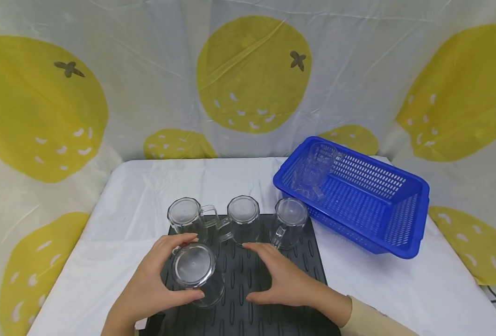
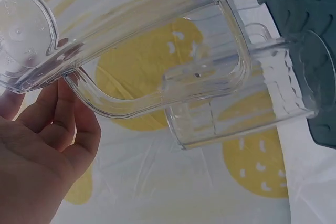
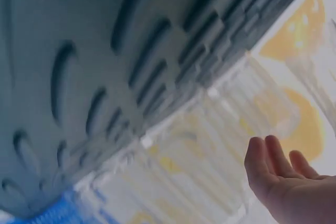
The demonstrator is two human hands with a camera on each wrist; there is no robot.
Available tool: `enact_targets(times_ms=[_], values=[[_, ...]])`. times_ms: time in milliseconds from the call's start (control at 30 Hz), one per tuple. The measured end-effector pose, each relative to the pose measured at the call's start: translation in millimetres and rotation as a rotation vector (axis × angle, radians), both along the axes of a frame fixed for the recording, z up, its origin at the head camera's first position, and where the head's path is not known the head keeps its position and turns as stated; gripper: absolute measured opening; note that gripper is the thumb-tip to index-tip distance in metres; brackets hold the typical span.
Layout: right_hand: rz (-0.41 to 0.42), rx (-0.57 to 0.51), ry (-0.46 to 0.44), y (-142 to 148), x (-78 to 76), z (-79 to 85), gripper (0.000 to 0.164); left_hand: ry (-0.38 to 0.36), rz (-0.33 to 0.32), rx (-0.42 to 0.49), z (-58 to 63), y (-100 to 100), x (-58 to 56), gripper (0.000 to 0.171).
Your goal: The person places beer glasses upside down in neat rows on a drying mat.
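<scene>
An upside-down clear glass mug [image 1: 195, 265] stands on the ridged black mat [image 1: 241, 298] in the head view. My left hand [image 1: 157, 275] grips it near its raised base, thumb on the near side and fingers on the far side. The left wrist view shows the fingers [image 2: 65, 114] against the glass, beside the mug's handle [image 2: 126, 109]. My right hand [image 1: 283, 277] hovers over the mat to the right, fingers and thumb apart, holding nothing. Behind the hands, three more upturned mugs stand in a row: left [image 1: 184, 212], middle [image 1: 243, 210] and right [image 1: 291, 212].
A blue plastic basket [image 1: 420, 205] stands at the back right, close to the right-hand mug. Clear glassware [image 1: 315, 170] lies at its left end. White cloth [image 1: 138, 200] covers the table, and a lemon-patterned sheet [image 1: 164, 70] hangs behind.
</scene>
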State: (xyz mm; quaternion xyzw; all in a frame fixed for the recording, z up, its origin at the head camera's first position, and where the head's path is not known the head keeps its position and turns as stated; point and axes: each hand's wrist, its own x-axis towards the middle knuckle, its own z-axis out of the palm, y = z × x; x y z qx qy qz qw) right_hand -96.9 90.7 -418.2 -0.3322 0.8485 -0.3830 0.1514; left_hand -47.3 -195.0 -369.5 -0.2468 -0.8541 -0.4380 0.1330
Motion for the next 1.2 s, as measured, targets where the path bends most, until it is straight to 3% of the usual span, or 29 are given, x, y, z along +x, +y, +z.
enact_targets(times_ms=[167, 433, 667, 1067, 1200], values=[[-0.097, -0.080, 0.077, 15, -0.2, 18.1, 0.080, -0.065, 0.063, -0.054, -8.4, -11, 3.3, 0.087], [-0.193, -0.169, 0.214, 32, -0.2, 37.1, 0.075, -0.102, 0.127, -0.107, -27.2, -15, 3.3, 0.085], [-0.247, -0.206, 0.281, 42, 1.5, 42.2, 0.076, -0.090, 0.121, -0.131, -33.7, -18, 3.3, 0.085], [-0.260, -0.251, 0.314, 55, -4.5, 52.3, 0.074, -0.095, 0.113, -0.149, -35.9, -19, 4.2, 0.087], [-0.274, -0.262, 0.368, 62, -8.4, 58.2, 0.075, -0.090, 0.117, -0.148, -37.1, -19, 3.9, 0.089]])
